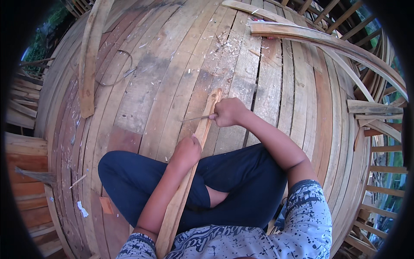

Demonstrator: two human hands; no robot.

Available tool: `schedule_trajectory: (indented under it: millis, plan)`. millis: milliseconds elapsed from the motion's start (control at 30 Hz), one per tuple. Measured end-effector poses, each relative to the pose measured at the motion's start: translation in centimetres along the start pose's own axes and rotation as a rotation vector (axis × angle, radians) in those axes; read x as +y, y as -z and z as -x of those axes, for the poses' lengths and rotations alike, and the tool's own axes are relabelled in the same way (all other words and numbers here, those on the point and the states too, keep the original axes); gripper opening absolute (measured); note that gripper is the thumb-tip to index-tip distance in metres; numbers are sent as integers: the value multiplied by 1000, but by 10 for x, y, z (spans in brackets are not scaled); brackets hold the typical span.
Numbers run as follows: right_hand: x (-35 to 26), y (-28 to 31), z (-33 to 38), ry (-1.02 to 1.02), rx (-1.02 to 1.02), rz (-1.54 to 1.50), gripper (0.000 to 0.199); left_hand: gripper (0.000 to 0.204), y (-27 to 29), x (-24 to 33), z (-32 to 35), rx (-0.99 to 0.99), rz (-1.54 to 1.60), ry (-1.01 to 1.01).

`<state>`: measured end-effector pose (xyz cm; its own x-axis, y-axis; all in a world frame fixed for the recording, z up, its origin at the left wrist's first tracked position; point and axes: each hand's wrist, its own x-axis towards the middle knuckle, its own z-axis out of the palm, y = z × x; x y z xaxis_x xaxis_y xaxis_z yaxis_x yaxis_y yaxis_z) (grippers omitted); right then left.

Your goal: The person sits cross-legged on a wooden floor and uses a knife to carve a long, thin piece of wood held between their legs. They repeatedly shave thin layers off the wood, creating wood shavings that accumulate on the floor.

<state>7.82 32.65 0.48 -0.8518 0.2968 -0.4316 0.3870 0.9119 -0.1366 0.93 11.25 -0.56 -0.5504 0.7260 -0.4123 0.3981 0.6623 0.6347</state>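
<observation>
A long pale wooden strip (177,202) runs from against my body, across my crossed legs, to a narrowed, notched-looking far end. My left hand (187,152) is closed on the strip about midway along its length. Farther up, my right hand (230,112) makes a fist around one end of a thin, dark, rod-like tool (194,118). The tool lies across the strip and juts out to the left. Whether it has a blade is too small to tell, and its grip is hidden in my fist.
Wood shavings (222,43) litter the plank floor (170,73) ahead. A long board (89,64) lies at the far left, and curved beams (310,35) extend across the far right. Stacked timber (374,107) stands at the right. A paper scrap (82,209) lies left of my knee.
</observation>
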Motion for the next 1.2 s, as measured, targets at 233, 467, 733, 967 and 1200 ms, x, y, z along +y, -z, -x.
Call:
schedule_trajectory:
  millis: [233,467,733,967,1200]
  plan:
    - [19,5,-14,-88,12,18,54,53,-3,-6,-1,-19,-24,5]
    - [39,4,-26,-155,19,-19,53,53,-4,-5,-3,-25,-15,-58]
    - [74,-5,-38,-275,70,-11,52,53,0,-2,-1,-57,49,19]
    - [98,-19,-45,-346,71,-140,56,52,-5,-10,-5,-47,49,-10]
    - [99,-21,-59,-431,110,-189,51,53,2,-5,1,-69,84,12]
